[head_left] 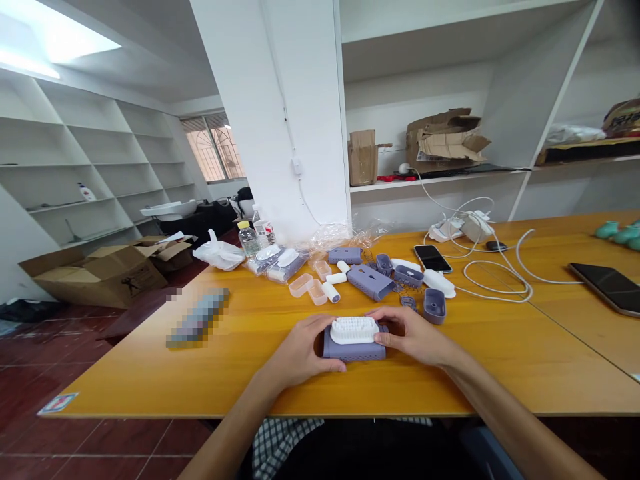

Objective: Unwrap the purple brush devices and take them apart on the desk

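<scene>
A grey-purple plastic case (340, 353) lies on the table in front of me, with perforated patterning along its near side. On top of it sits a white oval brush (354, 331), bristles facing up. My left hand (304, 350) wraps the case's left end, thumb along the near edge and fingers behind. My right hand (410, 335) grips the brush's right end, its thumb on the near side and index finger behind. Just beyond lie another purple case (370, 281), a white roller (331, 292) and an open purple cup-like part (435, 306).
Clear plastic boxes (301, 285), bagged purple pieces (287, 265) and bottles (248, 239) stand behind to the left. A phone (432, 259) and white cables (493, 283) lie right of the parts. A tablet (607, 287) rests far right. A pixelated object (199, 319) lies left.
</scene>
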Demonstrator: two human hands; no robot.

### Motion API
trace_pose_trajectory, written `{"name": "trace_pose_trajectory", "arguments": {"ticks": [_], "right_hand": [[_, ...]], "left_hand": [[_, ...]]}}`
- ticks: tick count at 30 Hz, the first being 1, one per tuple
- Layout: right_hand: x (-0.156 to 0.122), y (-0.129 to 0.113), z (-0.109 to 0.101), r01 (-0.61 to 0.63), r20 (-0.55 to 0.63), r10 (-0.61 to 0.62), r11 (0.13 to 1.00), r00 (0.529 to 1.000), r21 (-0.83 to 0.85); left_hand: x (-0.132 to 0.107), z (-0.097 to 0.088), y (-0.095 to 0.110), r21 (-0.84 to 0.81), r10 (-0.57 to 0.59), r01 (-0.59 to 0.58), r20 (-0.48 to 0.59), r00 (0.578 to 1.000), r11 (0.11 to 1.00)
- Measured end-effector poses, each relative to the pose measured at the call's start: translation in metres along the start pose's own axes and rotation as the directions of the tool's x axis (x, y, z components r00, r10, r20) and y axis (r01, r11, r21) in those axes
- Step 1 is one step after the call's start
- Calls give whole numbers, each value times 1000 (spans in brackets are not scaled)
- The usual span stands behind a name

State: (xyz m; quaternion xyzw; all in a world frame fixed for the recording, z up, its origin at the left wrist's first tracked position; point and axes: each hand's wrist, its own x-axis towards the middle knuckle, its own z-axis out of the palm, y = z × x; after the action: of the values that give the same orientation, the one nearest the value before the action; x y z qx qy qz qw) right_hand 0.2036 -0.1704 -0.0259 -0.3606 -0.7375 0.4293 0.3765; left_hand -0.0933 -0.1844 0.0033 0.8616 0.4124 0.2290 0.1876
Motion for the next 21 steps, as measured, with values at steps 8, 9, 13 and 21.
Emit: {"name": "trace_pose_trajectory", "arguments": {"ticks": [8,9,13,21], "right_hand": [[2,-3,5,-6,-21,6,1000,1000,12],[2,-3,5,-3,-28,3,1000,1000,5],[3,-4,8,16,-41,-18,999,999,-30],[0,-12,10,19,3,-19,997,1000,-68]], "left_hand": [[0,-1,6,-24,-23,22,-11,1000,999],[0,-1,6,-27,-23,23,-11,1000,999],[-1,0,4,-30,-32,31,-10,999,999],[-7,2,4,4,-68,68,-30,997,998]]}}
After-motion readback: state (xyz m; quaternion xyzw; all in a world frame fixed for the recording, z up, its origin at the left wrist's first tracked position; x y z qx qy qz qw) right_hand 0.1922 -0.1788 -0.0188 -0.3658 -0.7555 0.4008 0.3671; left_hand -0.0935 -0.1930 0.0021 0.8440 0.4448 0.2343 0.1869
